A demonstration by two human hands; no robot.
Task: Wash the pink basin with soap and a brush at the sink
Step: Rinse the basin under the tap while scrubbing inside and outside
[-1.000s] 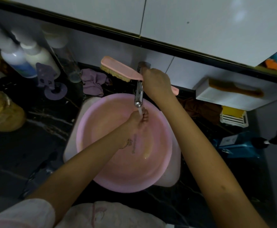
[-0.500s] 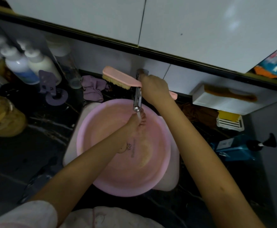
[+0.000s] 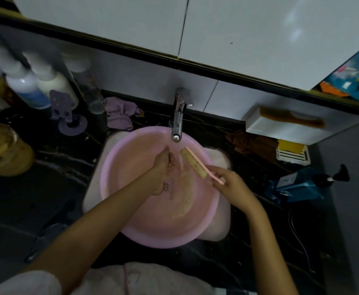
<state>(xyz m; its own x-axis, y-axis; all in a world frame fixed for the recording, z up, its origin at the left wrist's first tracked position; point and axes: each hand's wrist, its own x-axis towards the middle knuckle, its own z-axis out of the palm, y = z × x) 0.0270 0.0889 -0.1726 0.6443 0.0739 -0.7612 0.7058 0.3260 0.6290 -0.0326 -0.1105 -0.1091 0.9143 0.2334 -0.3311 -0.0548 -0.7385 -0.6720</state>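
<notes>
Closest to me, the pink basin (image 3: 174, 231) sits in the white sink (image 3: 220, 211), its near rim overhanging the sink's edge toward the person. Neither hand holds that rim. I judge that a hard scrub on the near wall could tip it or skate it forward, sending what little water lies in it down the person's front.

Inside the basin, the left hand (image 3: 163, 165) is low over the bottom, fingers curled in toward the palm. Something pale pink may be in it, perhaps soap, but I cannot tell whether it grips anything. If it is soap, a wet cupped hold could let the bar shoot out.

Just right of it, the right hand (image 3: 227, 180) pinches the brush (image 3: 193, 165) by the very end of its handle, between thumb and fingertips, with the bristle head slanting away from the hand. That grip looks light for scrubbing; pressed down, the head could twist or slip free.

Out past the right hand, a blue pump bottle (image 3: 298, 186) and a dark cord (image 3: 300, 241) lie on the counter. Drops flung from the bristles would land there.

Just beyond both hands stands the tap (image 3: 177, 124). A careless lift of the brush could knock its spout.
</notes>
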